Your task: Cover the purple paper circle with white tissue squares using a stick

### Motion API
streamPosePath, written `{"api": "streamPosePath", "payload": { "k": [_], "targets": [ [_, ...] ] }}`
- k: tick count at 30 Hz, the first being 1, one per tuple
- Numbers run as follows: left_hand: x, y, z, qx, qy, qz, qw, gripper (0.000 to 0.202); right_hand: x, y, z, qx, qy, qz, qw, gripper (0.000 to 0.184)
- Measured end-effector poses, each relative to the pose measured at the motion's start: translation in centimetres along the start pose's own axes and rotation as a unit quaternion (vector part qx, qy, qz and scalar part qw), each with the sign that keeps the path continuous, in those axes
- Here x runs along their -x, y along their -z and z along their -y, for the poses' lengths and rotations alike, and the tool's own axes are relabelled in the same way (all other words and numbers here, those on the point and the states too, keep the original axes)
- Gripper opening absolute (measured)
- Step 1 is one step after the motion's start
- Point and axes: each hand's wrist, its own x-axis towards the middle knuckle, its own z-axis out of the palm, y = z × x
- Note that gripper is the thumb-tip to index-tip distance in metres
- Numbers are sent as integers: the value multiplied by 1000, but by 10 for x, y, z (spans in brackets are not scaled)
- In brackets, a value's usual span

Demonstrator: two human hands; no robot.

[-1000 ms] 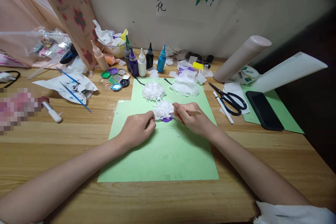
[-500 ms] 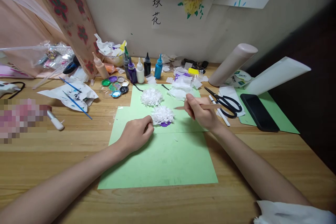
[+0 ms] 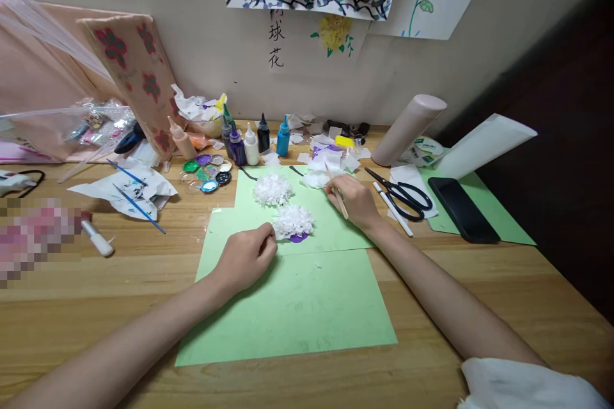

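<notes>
A ruffled white paper flower (image 3: 293,222) lies on the green paper (image 3: 288,313), a bit of its purple base (image 3: 298,238) showing at the near edge. My left hand (image 3: 247,257) is closed, thumb and forefinger pinched at the flower's left edge; the exact grip is partly hidden. Behind it sits a second white paper flower (image 3: 272,190). In my right hand (image 3: 355,198) is a slim, pale wooden stick (image 3: 338,195), its tapered tip pointing up and away, by the white tissue-paper pieces (image 3: 316,179).
Behind the green paper stand paint bottles (image 3: 251,146) and open paint caps (image 3: 210,185). Black scissors (image 3: 400,195), a white pen (image 3: 392,209) and a phone (image 3: 463,209) lie on the right. Blue brushes (image 3: 139,208) rest on crumpled paper at left.
My right hand has moved away from the near flower to the tissue-paper pieces, and the stick has swung from pointing left to pointing away. My left hand stays at the flower. The view has tilted up slightly.
</notes>
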Motion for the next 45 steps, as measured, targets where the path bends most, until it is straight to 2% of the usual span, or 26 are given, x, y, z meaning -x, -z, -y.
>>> {"api": "streamPosePath", "payload": {
  "k": [5,8,10,12,14,16,19,22,26,33,40,43,45],
  "targets": [
    [0,-1,2,2,-14,-17,1000,17,1,13,11,-93,-43,-112,988,11],
    [2,-1,4,7,-62,-35,997,18,10,20,25,-206,-75,-135,966,13],
    [5,-2,4,-15,-143,-46,989,17,20,24,33,-297,-95,-110,944,15],
    [7,-2,0,-60,-234,-48,969,20,29,27,37,-379,-119,-59,916,17],
    [7,-3,-7,-105,-291,-42,950,27,35,29,38,-432,-138,-14,891,18],
    [4,-5,-16,-139,-309,-38,940,34,38,30,36,-459,-151,9,875,18],
    [-5,-9,-25,-176,-299,-41,937,38,40,30,31,-480,-144,44,865,19],
    [-12,-13,-25,-186,-278,-53,941,36,43,28,28,-465,-117,98,872,18],
    [-17,-13,-18,-188,-239,-88,949,34,45,22,31,-389,-83,147,906,13],
    [-18,-12,-17,-185,-245,-100,946,32,39,14,42,-273,-19,103,956,16],
    [-16,-14,-17,-172,-309,-91,931,31,39,9,46,-260,-34,91,961,18],
    [-17,-14,-18,-168,-303,-83,934,30,38,9,47,-255,-45,82,962,16],
    [-17,-14,-19,-166,-293,-81,938,30,39,11,49,-251,-49,53,965,11]
  ]
}}
